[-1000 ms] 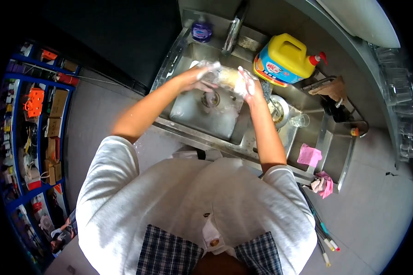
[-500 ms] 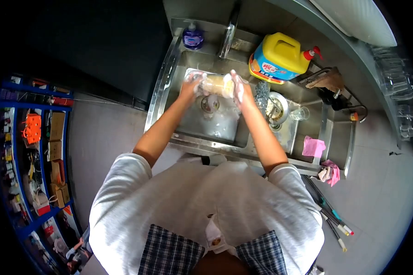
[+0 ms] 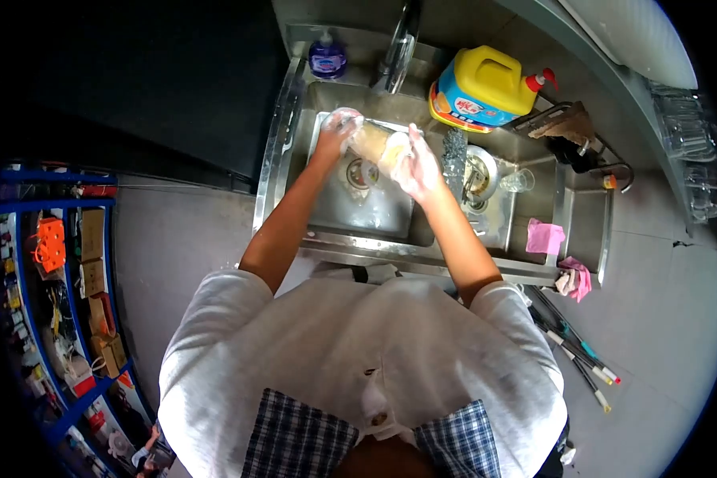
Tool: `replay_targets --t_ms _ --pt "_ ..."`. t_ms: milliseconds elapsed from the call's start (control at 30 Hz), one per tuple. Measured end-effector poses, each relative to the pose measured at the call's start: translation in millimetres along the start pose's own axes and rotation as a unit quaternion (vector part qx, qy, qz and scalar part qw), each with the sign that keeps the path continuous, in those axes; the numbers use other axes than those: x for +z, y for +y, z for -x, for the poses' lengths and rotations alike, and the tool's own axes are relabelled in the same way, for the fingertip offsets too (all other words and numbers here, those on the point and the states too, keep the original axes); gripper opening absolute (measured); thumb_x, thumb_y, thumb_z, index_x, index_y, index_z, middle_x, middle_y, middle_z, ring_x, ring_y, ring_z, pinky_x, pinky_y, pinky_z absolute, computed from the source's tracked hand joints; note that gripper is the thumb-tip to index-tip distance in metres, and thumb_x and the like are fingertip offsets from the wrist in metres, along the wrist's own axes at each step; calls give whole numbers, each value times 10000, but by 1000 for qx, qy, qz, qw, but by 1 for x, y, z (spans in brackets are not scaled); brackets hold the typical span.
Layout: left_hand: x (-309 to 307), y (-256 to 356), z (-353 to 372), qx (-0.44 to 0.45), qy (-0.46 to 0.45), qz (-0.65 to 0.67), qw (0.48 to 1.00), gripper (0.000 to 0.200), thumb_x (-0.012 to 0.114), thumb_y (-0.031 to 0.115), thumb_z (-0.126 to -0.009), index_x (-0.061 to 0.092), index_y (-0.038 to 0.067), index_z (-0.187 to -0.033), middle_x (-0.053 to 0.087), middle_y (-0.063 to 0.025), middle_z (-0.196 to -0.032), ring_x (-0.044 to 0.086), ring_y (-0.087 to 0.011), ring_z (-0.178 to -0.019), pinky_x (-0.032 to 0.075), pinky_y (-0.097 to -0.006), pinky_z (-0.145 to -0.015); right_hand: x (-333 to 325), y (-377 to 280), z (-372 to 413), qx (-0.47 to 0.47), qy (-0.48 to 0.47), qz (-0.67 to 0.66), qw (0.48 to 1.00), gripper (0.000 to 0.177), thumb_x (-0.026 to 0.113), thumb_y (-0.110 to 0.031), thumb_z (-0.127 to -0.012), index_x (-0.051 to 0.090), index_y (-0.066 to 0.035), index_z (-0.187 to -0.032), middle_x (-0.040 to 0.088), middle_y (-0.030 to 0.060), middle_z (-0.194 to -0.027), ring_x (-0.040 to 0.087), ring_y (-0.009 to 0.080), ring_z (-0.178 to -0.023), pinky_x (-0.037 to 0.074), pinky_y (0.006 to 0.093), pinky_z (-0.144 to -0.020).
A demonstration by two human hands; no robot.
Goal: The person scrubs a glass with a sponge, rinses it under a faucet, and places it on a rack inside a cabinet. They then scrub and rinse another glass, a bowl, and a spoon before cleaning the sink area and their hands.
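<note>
Over the left basin, both soapy hands are on a pale tan, see-through cylinder (image 3: pixel 370 142), which looks like a drinking glass and lies tilted with its right end lower. My left hand (image 3: pixel 341 127) is closed around the upper left end. At the other end, my right hand (image 3: pixel 419 169) presses a foamy pale yellow pad (image 3: pixel 395 150), which looks like a sponge, against the rim. Its upper fingers stick up, and foam covers the palm. Below the hands is the wet sink basin (image 3: pixel 358 215) with its drain (image 3: pixel 362 173).
Behind the basin stand a purple soap bottle (image 3: pixel 327 57), the faucet (image 3: pixel 397 56) and a yellow detergent jug (image 3: pixel 486 88). Rightward are a dark bottle brush (image 3: pixel 454 155), a metal bowl (image 3: pixel 490 163), a clear glass (image 3: pixel 519 182) and a pink cloth (image 3: pixel 545 237). Glasses (image 3: pixel 685 127) line a shelf.
The cylinder has tipped from nearly level to slanting down rightward. My left hand has risen slightly, and my right hand has dropped a little and turned. The whole view has shifted slightly.
</note>
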State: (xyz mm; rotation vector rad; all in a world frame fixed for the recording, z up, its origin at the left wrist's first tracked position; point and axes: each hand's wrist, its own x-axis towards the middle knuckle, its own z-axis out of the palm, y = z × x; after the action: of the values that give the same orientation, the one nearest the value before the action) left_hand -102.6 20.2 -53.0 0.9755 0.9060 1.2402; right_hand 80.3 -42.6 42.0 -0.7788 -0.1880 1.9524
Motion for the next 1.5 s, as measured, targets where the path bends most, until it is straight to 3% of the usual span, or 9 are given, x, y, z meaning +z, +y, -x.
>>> replay_targets --t_ms 133,300,533,700,833,967,1267,1367,1500 --pt "6 -2 1 -104 21 178 978 176 579 136 -878 567 90 -1047 602 -31 -966 577 -130 -872 484 -264 -739 1 -13 29 -76 -64 132 986 331 554 -148 -904 496 58 -1156 572 157 -1108 588 232 -1012 505 337 -875" --pt "22 6 3 -58 15 54 997 209 612 131 -859 574 82 -1059 601 -40 -987 579 -135 -884 484 -271 -750 -8 1 8 -154 10 282 947 262 510 33 -797 541 46 -1056 607 131 -918 593 194 -727 503 297 -609" --pt "29 41 11 107 -64 -179 976 226 628 35 -753 603 42 -977 596 -40 -967 555 -134 -903 453 -278 -811 -66 0 -10 55 -191 -222 955 269 487 -117 -779 541 7 -1012 578 132 -872 544 256 -748 469 390 -713" --pt "28 56 21 170 -46 -235 956 304 662 66 -756 576 46 -1047 598 -63 -991 567 -162 -934 459 -303 -841 -36 1 17 39 -265 -172 948 303 542 -105 -745 555 18 -1021 582 102 -910 550 220 -833 447 387 -762" --pt "46 55 19 -263 101 283 917 454 711 209 -790 484 89 -1164 602 -83 -967 596 -195 -949 519 -371 -784 -2 7 2 -123 -51 306 943 584 610 99 -678 518 -40 -1237 581 25 -978 543 109 -849 440 223 -708" --pt "42 10 1 -209 120 290 926 290 641 320 -829 553 108 -1006 609 -86 -940 620 -245 -837 527 -402 -744 -31 25 -16 -172 -150 465 855 698 606 57 -678 422 -33 -1345 580 28 -1042 552 126 -837 464 241 -742" --pt "55 -24 9 -112 75 367 920 237 627 208 -838 559 69 -1018 619 -93 -872 627 -234 -800 536 -412 -717 -82 38 -44 16 -117 -172 978 561 570 -52 -721 417 72 -1247 563 150 -1087 584 215 -833 511 261 -676" --pt "67 10 7 -244 127 195 942 264 679 234 -799 572 83 -987 620 -82 -847 627 -231 -746 537 -405 -659 -46 34 -30 -110 27 284 952 628 558 28 -709 370 49 -1307 570 126 -1089 581 219 -974 490 320 -845" --pt "59 -21 6 -227 103 312 917 319 632 360 -805 581 88 -964 613 -91 -840 616 -260 -802 518 -426 -721 -51 26 -23 -111 -134 547 819 597 548 11 -745 380 19 -1317 579 105 -1061 582 144 -935 491 286 -828"
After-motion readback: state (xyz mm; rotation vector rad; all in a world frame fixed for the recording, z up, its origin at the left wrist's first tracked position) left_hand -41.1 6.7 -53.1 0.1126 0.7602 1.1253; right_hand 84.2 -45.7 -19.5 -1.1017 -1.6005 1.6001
